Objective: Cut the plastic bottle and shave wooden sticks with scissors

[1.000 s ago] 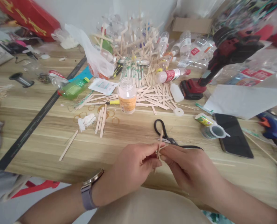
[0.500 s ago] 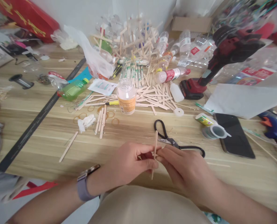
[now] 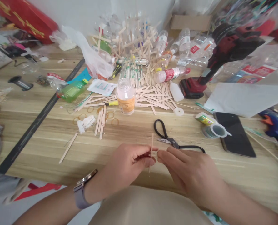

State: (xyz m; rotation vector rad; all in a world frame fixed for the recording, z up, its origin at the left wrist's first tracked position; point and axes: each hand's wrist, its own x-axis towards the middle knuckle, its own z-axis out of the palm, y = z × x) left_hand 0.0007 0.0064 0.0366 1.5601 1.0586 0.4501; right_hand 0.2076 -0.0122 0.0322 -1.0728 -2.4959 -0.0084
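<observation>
My left hand (image 3: 131,161) pinches a wooden craft stick (image 3: 152,143) between thumb and fingers, just above the table's near edge. Seen almost edge-on, the stick stands about upright. Close on its right, my right hand (image 3: 188,167) has thumb and fingertips pressed together. A small pale bit spans the short gap between the hands; its kind is too blurred to tell. Black-handled scissors (image 3: 174,143) lie spread just beyond my right hand. One loose craft stick (image 3: 68,147) lies off to the left, and a small bundle of sticks (image 3: 101,122) rests ahead.
A clear jar (image 3: 125,98) stands mid-table before a heap of craft sticks (image 3: 157,95). Rubber bands (image 3: 109,114) and crumpled tissue (image 3: 85,123) lie nearby. To the right are a phone (image 3: 235,134), a tape roll (image 3: 215,130), a power tool (image 3: 200,78) and a glue gun (image 3: 275,123).
My left hand has shifted slightly left with the craft stick, which has turned more edge-on. The gap between my two hands has widened a little.
</observation>
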